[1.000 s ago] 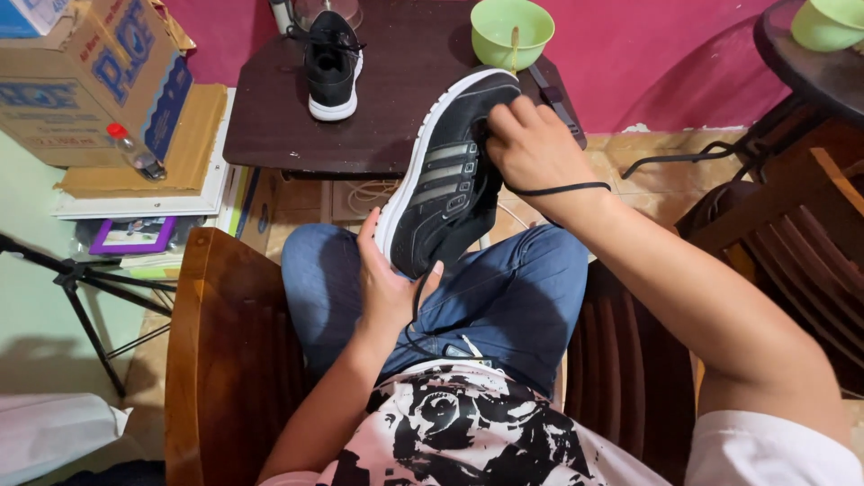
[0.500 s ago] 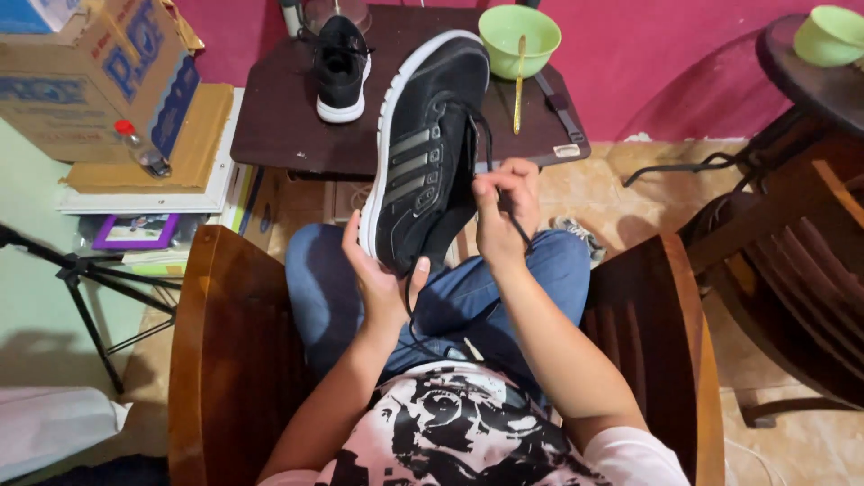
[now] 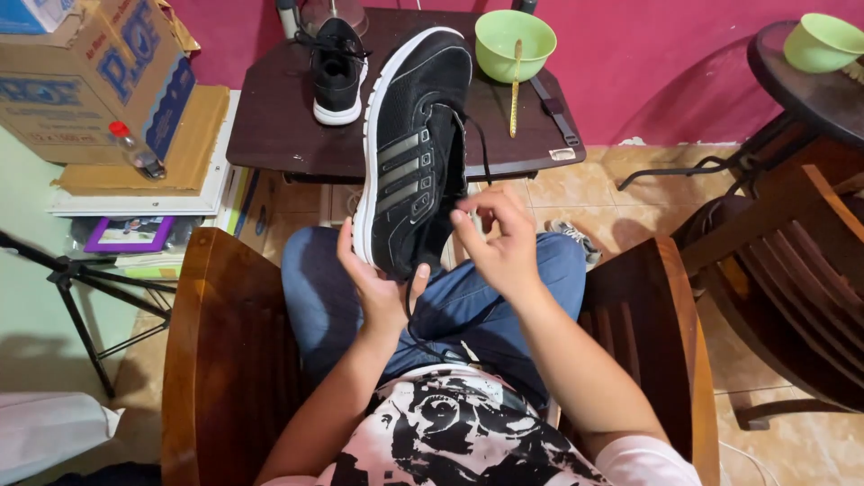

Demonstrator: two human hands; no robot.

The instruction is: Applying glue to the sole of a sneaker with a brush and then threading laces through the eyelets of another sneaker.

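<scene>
the left hand cups the heel end of a black sneaker with a white sole and grey side stripes, thumb and fingers closed around it so the shoe stands tilted up above the lap, toe pointing away toward the small dark table. the right hand sits just beside the shoe's open side, its fingertips pinched together on the black lace, which loops out from the eyelets near the tongue; another length of lace hangs down below the left hand toward the patterned shirt. both forearms reach out over blue jeans, and the person sits in a wooden armchair with broad brown armrests. on the table stands the matching second sneaker, upright and well apart from the held one, and near it a green bowl with a yellow stick leaning out of it. a cardboard box rests on a stack to the left, with a small bottle beside it. another green bowl sits on a round table at the far right.
</scene>
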